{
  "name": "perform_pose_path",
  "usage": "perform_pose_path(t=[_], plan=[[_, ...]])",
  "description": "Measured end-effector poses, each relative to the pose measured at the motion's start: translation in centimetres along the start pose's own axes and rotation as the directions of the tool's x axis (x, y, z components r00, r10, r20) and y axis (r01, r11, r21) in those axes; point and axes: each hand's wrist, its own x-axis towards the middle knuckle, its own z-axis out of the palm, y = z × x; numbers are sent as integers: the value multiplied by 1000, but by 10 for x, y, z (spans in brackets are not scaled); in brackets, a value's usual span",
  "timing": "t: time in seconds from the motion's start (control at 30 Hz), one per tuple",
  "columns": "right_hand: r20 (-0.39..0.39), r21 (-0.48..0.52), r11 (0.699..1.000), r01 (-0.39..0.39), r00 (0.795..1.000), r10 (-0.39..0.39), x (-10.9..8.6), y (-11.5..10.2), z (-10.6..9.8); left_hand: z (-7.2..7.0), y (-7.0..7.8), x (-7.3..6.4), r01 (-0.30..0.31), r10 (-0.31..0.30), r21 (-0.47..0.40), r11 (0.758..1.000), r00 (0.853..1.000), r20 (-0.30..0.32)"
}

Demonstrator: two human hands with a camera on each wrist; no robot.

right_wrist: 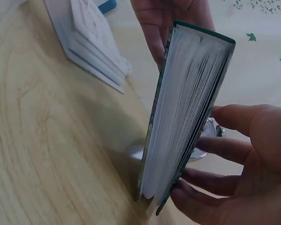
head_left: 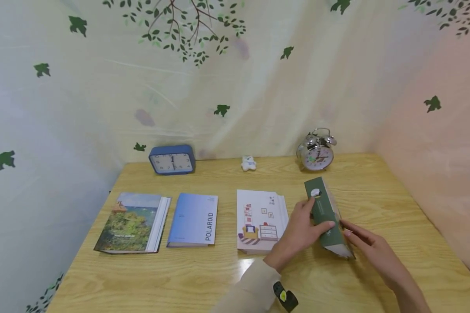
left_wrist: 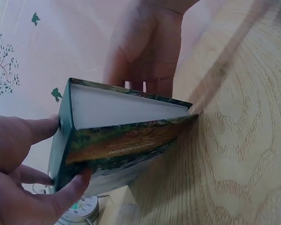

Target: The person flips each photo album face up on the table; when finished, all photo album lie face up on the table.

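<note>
A thick photo album (head_left: 329,217) with a green spine stands on its page edges, spine up and tilted, over the right part of the table. My left hand (head_left: 302,230) grips it across the spine, thumb on one side and fingers on the other. The fingers of my right hand (head_left: 375,250) lie nearly straight against its right cover. In the left wrist view, the album's front cover (left_wrist: 131,145) carries a painted picture, and its lower edge is down at the wood. White pages (right_wrist: 187,93) show between the covers in the right wrist view.
To the left lie a white album with a room drawing (head_left: 258,217), a blue Polaroid album (head_left: 193,219) and a landscape-covered album (head_left: 133,221). Along the back stand a blue clock (head_left: 172,160), a small white bear figure (head_left: 248,163) and a silver twin-bell alarm clock (head_left: 316,152).
</note>
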Motion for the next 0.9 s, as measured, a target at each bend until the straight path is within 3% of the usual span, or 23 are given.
perform_pose_path(t=[0.23,0.47,0.73,0.9], plan=[[19,-16,995,-103,994,103,4,7,3,4,-6,-2,99,-100,16,995,995,7],[22,-56,979,-198,980,199,9,11,-1,18,-15,-3,105,-110,71,992,992,57],[-58,-213,966,-146,989,136,12,20,-5,35,-18,-6,61,-74,158,986,994,82],[-87,-268,957,-108,992,87,13,22,-4,37,-18,-6,67,-82,151,986,992,95]])
